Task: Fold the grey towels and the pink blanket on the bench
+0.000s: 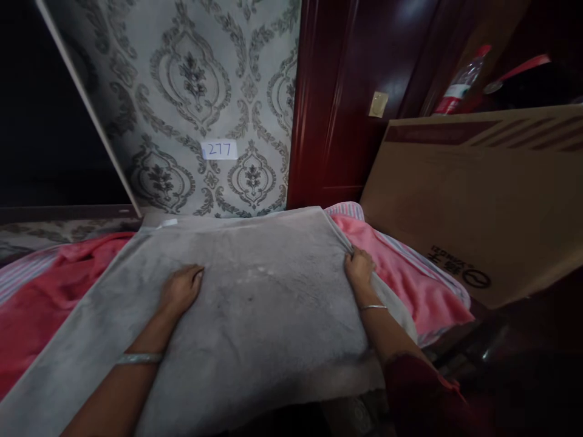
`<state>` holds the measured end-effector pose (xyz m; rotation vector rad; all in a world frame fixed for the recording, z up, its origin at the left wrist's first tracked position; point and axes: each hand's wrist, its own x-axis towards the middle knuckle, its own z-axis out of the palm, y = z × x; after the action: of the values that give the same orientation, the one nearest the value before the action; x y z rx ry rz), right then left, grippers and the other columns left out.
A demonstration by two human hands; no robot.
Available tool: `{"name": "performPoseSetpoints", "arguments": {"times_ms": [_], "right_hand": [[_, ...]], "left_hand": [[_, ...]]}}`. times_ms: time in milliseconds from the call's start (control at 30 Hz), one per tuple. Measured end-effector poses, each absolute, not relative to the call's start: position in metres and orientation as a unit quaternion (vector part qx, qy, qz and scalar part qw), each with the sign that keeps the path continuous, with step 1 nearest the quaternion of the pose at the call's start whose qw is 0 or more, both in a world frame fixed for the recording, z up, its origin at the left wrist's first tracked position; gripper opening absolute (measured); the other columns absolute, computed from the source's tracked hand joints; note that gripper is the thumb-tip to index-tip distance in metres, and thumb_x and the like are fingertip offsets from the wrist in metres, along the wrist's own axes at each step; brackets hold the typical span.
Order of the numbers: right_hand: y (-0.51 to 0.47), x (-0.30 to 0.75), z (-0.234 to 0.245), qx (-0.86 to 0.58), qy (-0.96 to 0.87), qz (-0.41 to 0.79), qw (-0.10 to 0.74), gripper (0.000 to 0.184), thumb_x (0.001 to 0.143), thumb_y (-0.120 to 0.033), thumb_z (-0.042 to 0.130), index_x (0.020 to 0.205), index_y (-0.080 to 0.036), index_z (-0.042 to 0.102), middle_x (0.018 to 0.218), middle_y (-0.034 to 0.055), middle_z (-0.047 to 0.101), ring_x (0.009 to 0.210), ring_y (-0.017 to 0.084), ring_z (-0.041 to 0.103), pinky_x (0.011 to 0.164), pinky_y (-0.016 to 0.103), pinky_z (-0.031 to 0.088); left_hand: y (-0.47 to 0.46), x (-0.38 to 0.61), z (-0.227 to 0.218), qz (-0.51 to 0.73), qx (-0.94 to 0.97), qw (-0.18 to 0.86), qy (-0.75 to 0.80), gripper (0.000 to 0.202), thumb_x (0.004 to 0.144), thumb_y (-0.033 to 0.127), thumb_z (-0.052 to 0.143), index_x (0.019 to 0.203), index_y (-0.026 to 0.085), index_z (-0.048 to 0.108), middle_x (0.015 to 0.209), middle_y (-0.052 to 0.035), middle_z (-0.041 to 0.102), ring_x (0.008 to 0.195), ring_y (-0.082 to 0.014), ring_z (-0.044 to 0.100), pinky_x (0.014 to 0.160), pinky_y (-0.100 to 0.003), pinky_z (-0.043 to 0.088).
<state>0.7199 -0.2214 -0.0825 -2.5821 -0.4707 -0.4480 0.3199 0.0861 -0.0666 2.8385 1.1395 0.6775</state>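
Note:
A grey plush blanket (273, 303) lies spread out in front of me, with a few pale marks near its middle and a small white tag (168, 223) by its far left corner. My left hand (181, 290) rests on top of it with the fingers curled in. The cloth around that hand lies smooth, with no bunching visible. At the blanket's right edge, my right hand (359, 267) is closed on the fabric, and folds run from its grip toward the far corner. Bracelets circle both wrists.
Red-pink cloth with striped edging (401, 273) sticks out on the right, and red cloth (59, 285) on the left. A large cardboard sheet (483, 194) leans at right, a bottle (460, 85) behind it. A dark screen (54, 121) stands left. Wallpaper bears a "277" label (219, 149).

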Motion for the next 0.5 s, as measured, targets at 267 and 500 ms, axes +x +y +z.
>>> {"name": "performPoseSetpoints", "arguments": {"times_ms": [267, 500], "right_hand": [[-0.231, 0.723, -0.086, -0.932, -0.164, -0.13, 0.296, 0.047, 0.094, -0.026, 0.036, 0.121, -0.004, 0.066, 0.109, 0.0219, 0.07, 0.099, 0.03, 0.064, 0.086, 0.039, 0.047], [-0.239, 0.75, -0.119, -0.879, -0.157, -0.169, 0.417, 0.051, 0.087, -0.037, 0.041, 0.118, -0.009, 0.07, 0.096, 0.023, 0.07, 0.093, 0.038, 0.066, 0.078, 0.05, 0.049]], "left_hand": [[0.083, 0.291, -0.056, 0.223, 0.865, 0.008, 0.449, 0.043, 0.086, 0.019, 0.039, 0.112, 0.018, 0.074, 0.119, -0.0103, 0.073, 0.114, -0.025, 0.066, 0.103, -0.036, 0.048], [0.105, 0.223, -0.051, 0.232, 0.776, 0.006, 0.587, 0.042, 0.09, 0.025, 0.042, 0.116, 0.012, 0.072, 0.124, -0.0206, 0.068, 0.122, -0.0347, 0.06, 0.107, -0.051, 0.041]]}}
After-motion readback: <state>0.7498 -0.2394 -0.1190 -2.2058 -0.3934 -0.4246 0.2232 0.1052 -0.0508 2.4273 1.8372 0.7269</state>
